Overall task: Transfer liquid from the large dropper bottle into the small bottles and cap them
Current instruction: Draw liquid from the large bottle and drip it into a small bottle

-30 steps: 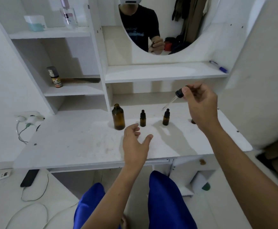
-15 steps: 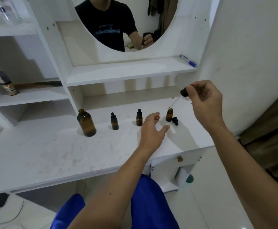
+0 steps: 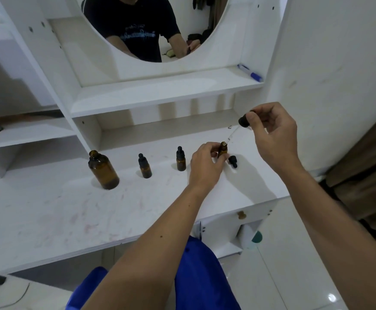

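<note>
My left hand, right of centre in the frame, is pinched around the open small bottle, thumb and fingers on its body. I judge the purpose to be steadying: the bottle is narrow and light, and a nudge from the pipette could tip it. It stands on the white desk.

My right hand, at the right of the frame, is closed in a pinch on the black rubber bulb of the dropper. The clear glass pipette slants down and to the left, its tip at the bottle's mouth. Whether the tip is inside the neck or just above it, I cannot tell. The slant keeps my right hand clear of the left.

The loose dropper cap lies on its side just right of the held bottle, within reach for closing.

Left of my hand stand two capped small bottles, upright and apart. Further left, the large dropper bottle stands open, a dark level low in it.

Materials: all bottles are amber glass, smooth and cylindrical with narrow necks; caps are matte black with tapered teats. The desk surface is white laminate, scuffed with faint pinkish marks.
</note>
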### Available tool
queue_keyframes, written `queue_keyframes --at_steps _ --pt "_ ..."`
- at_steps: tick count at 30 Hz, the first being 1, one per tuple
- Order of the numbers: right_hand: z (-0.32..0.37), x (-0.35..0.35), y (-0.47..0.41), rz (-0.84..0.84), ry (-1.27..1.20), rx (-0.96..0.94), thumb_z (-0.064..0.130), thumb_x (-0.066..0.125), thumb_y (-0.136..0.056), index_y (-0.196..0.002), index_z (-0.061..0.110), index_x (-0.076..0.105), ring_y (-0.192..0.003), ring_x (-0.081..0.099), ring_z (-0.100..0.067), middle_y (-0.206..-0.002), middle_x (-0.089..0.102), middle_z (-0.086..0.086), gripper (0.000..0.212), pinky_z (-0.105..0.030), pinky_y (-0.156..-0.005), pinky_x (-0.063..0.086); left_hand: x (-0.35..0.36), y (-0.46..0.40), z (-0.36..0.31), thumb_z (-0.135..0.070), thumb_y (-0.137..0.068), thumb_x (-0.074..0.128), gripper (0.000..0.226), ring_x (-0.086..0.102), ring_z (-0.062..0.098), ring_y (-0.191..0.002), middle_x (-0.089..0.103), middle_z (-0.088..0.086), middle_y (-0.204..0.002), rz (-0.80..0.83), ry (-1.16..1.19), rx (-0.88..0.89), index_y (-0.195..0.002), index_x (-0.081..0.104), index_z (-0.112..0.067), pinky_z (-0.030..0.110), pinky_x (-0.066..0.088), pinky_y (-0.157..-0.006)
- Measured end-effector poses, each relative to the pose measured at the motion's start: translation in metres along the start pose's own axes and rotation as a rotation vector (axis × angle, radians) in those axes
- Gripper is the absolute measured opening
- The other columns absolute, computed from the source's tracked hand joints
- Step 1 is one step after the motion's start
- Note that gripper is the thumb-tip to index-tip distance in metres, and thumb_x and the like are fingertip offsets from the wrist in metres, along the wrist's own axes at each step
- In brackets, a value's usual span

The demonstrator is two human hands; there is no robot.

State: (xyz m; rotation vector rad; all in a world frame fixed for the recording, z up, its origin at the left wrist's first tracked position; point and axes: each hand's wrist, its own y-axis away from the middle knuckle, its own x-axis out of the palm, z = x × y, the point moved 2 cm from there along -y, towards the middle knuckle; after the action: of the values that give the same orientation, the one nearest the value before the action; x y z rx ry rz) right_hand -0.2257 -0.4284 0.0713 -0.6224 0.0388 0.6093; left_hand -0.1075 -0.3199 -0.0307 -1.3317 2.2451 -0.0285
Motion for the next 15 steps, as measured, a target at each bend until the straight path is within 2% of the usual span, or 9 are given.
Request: queue_keyframes --at_steps 3,9,12,15 --pt "-0.001 -0.001 -0.002 0.001 0.012 -0.014 0.015 0.069 -0.102 -0.103 0.016 0.067 -0.091 0.078 -0.012 -0.091 0.078 0.01 0.002 -0.035 -0.092 0.061 0.001 -0.002 0.002 -0.024 -0.092 0.078 0.027 0.067 0.008 -0.096 0.072 -0.005 -0.109 -0.014 0.003 0.008 -0.117 0.072 -0.017 0.035 0.057 -0.095" --pt "-0.005 0.001 -0.008 0.013 0.019 -0.019 0.017 0.07 -0.102 -0.102 0.018 0.067 -0.091 0.078 -0.012 -0.089 0.078 0.011 0.003 -0.033 -0.092 0.06 0.002 -0.002 0.004 -0.024 -0.092 0.079 0.026 0.067 0.006 -0.093 0.073 -0.005 -0.106 -0.017 0.015 0.02 -0.116 0.073 -0.017 0.032 0.058 -0.092" --pt "-0.009 0.007 -0.008 0.055 0.057 -0.026 0.016 0.07 -0.101 -0.103 0.012 0.068 -0.088 0.077 -0.005 -0.091 0.08 0.007 0.006 -0.02 -0.086 0.056 0.001 -0.003 0.005 -0.023 -0.091 0.079 0.026 0.068 0.006 -0.093 0.074 -0.005 -0.105 -0.016 0.023 0.023 -0.116 0.073 -0.017 0.031 0.059 -0.092" --pt "-0.011 0.014 -0.007 0.104 0.101 -0.034 0.015 0.07 -0.102 -0.103 0.012 0.068 -0.084 0.073 0.003 -0.091 0.08 0.005 0.004 -0.007 -0.079 0.048 0.0 -0.003 0.005 -0.022 -0.092 0.078 0.025 0.069 0.007 -0.095 0.074 -0.005 -0.106 -0.007 0.037 0.016 -0.116 0.073 -0.017 0.033 0.059 -0.093"
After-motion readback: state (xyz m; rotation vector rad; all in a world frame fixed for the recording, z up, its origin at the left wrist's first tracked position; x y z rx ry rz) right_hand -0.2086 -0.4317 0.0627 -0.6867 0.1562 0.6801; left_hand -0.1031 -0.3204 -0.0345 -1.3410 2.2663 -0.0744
